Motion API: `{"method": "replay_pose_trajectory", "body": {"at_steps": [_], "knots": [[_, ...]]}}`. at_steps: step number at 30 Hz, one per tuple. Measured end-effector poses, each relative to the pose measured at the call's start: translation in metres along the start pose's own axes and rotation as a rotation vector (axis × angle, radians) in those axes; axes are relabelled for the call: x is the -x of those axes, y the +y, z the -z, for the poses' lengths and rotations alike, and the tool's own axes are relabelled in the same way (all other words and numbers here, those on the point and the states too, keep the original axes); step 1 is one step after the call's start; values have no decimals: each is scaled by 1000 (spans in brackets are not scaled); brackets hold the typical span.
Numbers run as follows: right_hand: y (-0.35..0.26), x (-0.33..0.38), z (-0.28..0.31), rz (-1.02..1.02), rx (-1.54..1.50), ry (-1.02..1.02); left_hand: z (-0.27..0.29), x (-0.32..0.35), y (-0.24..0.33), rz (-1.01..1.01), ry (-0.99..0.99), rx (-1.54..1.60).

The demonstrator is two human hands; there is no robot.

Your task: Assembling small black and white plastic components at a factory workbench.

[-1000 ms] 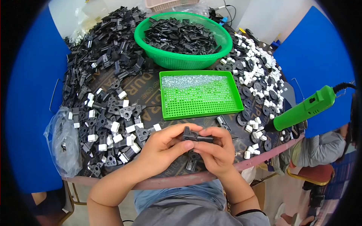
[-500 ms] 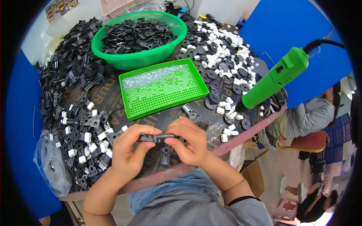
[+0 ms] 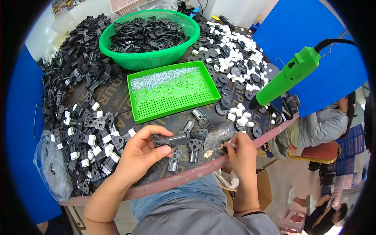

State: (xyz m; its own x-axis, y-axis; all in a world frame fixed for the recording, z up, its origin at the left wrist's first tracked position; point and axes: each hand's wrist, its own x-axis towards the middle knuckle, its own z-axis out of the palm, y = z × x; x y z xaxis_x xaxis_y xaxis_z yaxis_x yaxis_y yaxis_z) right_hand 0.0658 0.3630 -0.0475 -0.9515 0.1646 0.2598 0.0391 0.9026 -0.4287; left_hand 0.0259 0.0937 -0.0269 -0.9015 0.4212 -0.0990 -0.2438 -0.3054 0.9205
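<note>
Bright, even overhead light, soft short shadows only. Mild glare on the screws in the green tray (image 3: 172,92) and on the plastic bag (image 3: 53,168). Strong fisheye: black vignette at the corners, bench edge (image 3: 188,176) bows, blue panels curve. Centre sharp; rim slightly soft, background person smeared.

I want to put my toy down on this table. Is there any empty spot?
Not much. The barest patch is the dark tabletop between the green tray and the pile of black parts on the left. A smaller gap lies below the tray, above the left hand holding a black bracket. Everywhere else is crowded: the basket behind, black discs and white caps on the right.
</note>
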Motion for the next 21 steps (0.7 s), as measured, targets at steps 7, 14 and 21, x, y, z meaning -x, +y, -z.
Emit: {"method": "replay_pose_trajectory", "body": {"at_steps": [7,14,21], "knots": [[-76,-33,-10,190,-1279,-285,5,1,6,-99,31,50],[-126,-87,-31,90,-1542,-590,25,-5,21,-181,215,196],[-140,-83,-58,336,-1248,-262,40,-9,16,-301,324,48]]}}
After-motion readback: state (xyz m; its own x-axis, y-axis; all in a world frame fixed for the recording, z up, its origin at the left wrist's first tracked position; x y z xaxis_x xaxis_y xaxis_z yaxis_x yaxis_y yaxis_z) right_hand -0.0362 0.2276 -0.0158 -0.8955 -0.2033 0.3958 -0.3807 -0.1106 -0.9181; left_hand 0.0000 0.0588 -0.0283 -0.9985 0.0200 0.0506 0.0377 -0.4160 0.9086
